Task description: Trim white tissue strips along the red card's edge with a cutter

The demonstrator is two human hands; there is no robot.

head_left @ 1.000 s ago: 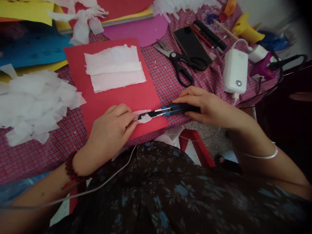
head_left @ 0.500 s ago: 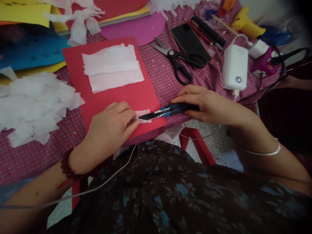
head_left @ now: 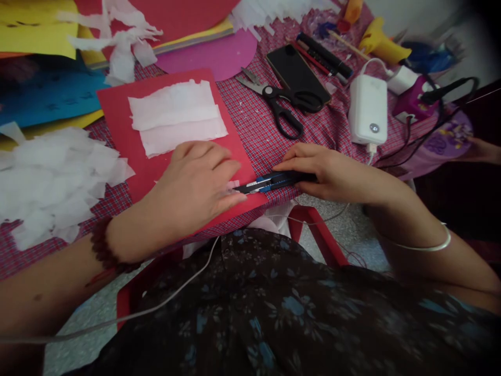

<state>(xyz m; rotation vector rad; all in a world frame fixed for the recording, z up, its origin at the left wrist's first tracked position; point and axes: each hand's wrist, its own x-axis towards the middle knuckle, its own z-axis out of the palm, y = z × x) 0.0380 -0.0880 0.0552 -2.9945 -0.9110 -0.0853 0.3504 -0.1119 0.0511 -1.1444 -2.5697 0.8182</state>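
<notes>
My right hand (head_left: 324, 169) is closed round the blue-and-black handle of a utility knife (head_left: 276, 180). Its dark blade points left, low over a red sheet of card (head_left: 238, 151). Bent over the sheet, my left hand (head_left: 195, 183) has its thumb and fingers around a small strip of pinkish-white tissue paper (head_left: 234, 185) at the blade tip. Most of that strip is hidden under the hand. Farther up the same card lie larger white tissue pieces (head_left: 176, 115), overlapping.
Black-handled scissors (head_left: 279, 102), a phone (head_left: 299, 75) and markers (head_left: 324, 55) lie beyond my right hand. A white power bank (head_left: 368, 109) with cables stands farther right. At left is a heap of tissue pieces (head_left: 58, 177). Another person's hand (head_left: 485, 150) holds a purple item.
My left hand has shifted right and spread over more of the tissue strip, close to the blade. The knife stays nearly in place. The other person's purple item has come into view.
</notes>
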